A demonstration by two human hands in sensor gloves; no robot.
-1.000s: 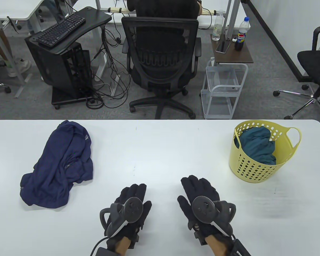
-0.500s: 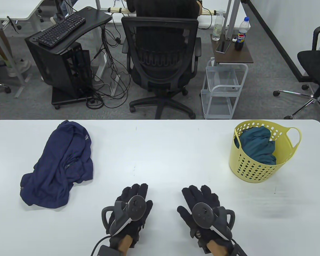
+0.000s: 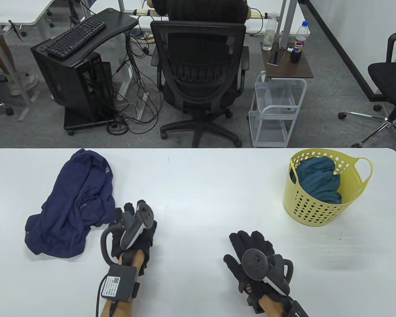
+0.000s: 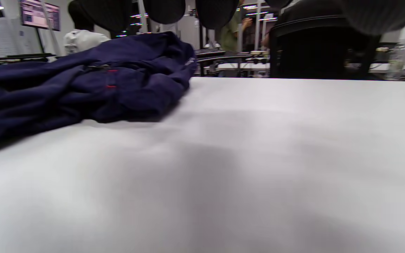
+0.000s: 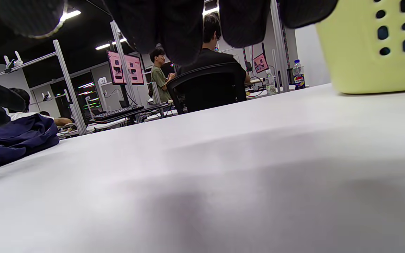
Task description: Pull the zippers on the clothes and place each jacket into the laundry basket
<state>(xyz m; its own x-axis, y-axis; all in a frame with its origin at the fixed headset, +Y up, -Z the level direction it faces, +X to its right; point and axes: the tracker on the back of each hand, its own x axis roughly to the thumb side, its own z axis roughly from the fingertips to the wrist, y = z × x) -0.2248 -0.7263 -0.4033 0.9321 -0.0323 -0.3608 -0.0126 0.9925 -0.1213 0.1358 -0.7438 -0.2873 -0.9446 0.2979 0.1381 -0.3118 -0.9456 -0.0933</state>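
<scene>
The left hand [image 3: 133,228] has moved from the bottom centre toward the crumpled navy jacket [image 3: 74,203] at the frame's left, fingertips just beside its hem; whether they touch is unclear. It grips nothing, fingers relaxed. The right hand [image 3: 254,261] rests flat, fingers straight. The yellow laundry basket [image 3: 312,211] at right already holds a teal jacket [image 3: 318,180], so the navy one looks next.

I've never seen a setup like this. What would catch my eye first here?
Probably the two black-gloved hands with trackers strapped on: the left hand reaches beside a crumpled navy jacket on the table's left, the right hand rests flat near the front edge. Next, the yellow laundry basket at far right, already holding a teal jacket.
</scene>
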